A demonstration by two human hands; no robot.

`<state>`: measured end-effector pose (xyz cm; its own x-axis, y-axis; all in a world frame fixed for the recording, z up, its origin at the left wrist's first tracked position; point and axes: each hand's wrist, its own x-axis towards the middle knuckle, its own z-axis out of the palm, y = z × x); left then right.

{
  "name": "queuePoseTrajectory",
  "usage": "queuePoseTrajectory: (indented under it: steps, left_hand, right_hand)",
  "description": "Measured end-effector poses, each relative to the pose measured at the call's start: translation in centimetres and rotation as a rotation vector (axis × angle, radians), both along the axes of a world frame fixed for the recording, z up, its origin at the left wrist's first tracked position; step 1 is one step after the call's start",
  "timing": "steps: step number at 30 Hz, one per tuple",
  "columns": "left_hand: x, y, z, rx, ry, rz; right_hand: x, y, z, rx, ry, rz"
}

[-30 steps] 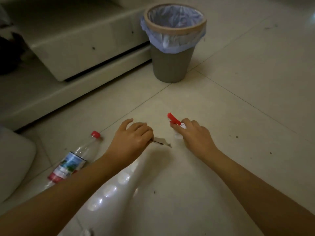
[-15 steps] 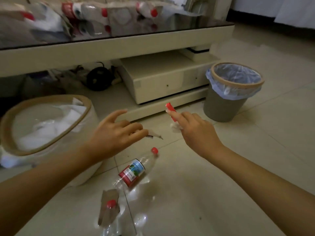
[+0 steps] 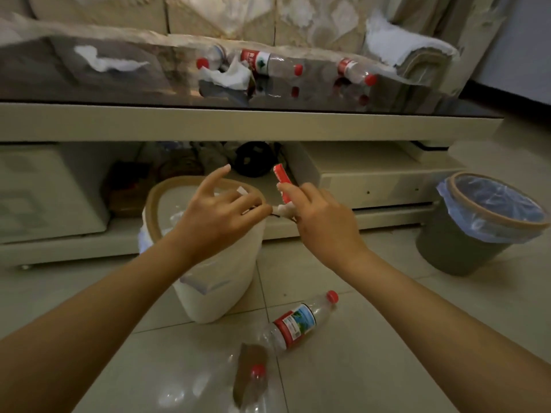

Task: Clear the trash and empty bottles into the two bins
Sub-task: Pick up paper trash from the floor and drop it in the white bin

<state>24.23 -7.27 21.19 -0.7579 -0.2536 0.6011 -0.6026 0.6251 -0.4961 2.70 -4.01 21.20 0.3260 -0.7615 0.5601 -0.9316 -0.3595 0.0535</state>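
Note:
Above the white bin (image 3: 155, 210), my left hand (image 3: 220, 216) pinches a small thin scrap between its fingertips, index finger raised. Just to its right, my right hand (image 3: 322, 222) grips a red wrapper (image 3: 282, 180) that sticks upward, with a crumpled white bit (image 3: 284, 209) at its fingertips. White tissue lies in the white bin. The grey bin (image 3: 459, 251) with a blue liner stands on the floor at the right. Two plastic bottles lie on the floor, one (image 3: 298, 323) with a red label and one (image 3: 253, 380) nearer me.
The glass-topped coffee table (image 3: 268, 120) spans the view behind the bins. On it lie three red-capped bottles (image 3: 268, 62) and white tissues (image 3: 226, 76). A lower shelf holds dark clutter (image 3: 253, 158). A sofa stands behind the table.
Both hands rose from the floor with their scraps and moved left, now over the white bin. My view swung up from the grey bin to the table.

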Motion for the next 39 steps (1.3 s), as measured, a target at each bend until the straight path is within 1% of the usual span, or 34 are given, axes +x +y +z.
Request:
queuePoseTrajectory:
  steps: [4,7,9,12,15,17,18,20,22,24,26,31,35,37,39]
  left_hand:
    - [4.4,-2.3,-1.1,0.042,0.025,0.149]
    - [6.0,-3.5,-2.9,0.157,-0.034,0.301]
    - [6.0,-4.0,-3.8,0.262,-0.040,0.381]
    - [5.6,-4.5,-4.5,0.381,-0.022,0.392]
    - [5.2,-5.1,-5.0,0.398,-0.053,0.422]
    - [5.1,-5.3,-5.0,0.437,-0.055,0.459]
    - [5.0,-5.6,-5.1,0.480,-0.060,0.497]
    - [5.1,-6.0,-5.2,0.596,-0.043,0.551]
    - [5.3,-6.1,-5.1,0.680,0.033,0.570]
    - [5.3,-6.0,-5.0,0.731,0.075,0.554]
    - [4.8,-5.6,-4.6,0.726,0.070,0.528]
    - [2.5,-3.9,-2.3,0.710,0.065,0.456]
    - [0.0,-1.5,-0.9,0.644,0.149,0.345]
    - [-1.3,-0.3,-1.0,0.620,0.141,0.303]
    - [-2.4,0.9,-1.7,0.639,0.099,0.269]
  right_hand:
    - [4.4,-2.6,0.2,0.000,-0.030,0.017]
    - [7.6,-4.7,-0.9,0.045,-0.043,0.005]
    - [9.5,-6.1,-1.8,0.081,-0.060,-0.006]
    - [11.9,-7.6,-2.6,0.146,-0.168,0.000]
    - [13.3,-8.6,-3.8,0.204,-0.158,0.005]
    - [13.6,-9.2,-4.8,0.304,-0.190,-0.008]
    - [13.5,-9.4,-5.2,0.385,-0.176,-0.025]
    - [13.1,-9.5,-5.5,0.552,-0.062,-0.085]
    - [12.4,-9.3,-5.5,0.611,0.017,-0.110]
    - [11.8,-9.0,-5.3,0.540,0.044,-0.100]
    - [11.3,-8.4,-5.0,0.443,0.049,-0.082]
    - [9.5,-6.1,-4.3,0.296,-0.047,-0.070]
    - [6.6,-3.6,-3.6,0.188,-0.132,-0.102]
    - [4.8,-1.9,-3.7,0.168,-0.118,-0.130]
    - [2.9,-0.1,-4.5,0.178,-0.091,-0.162]
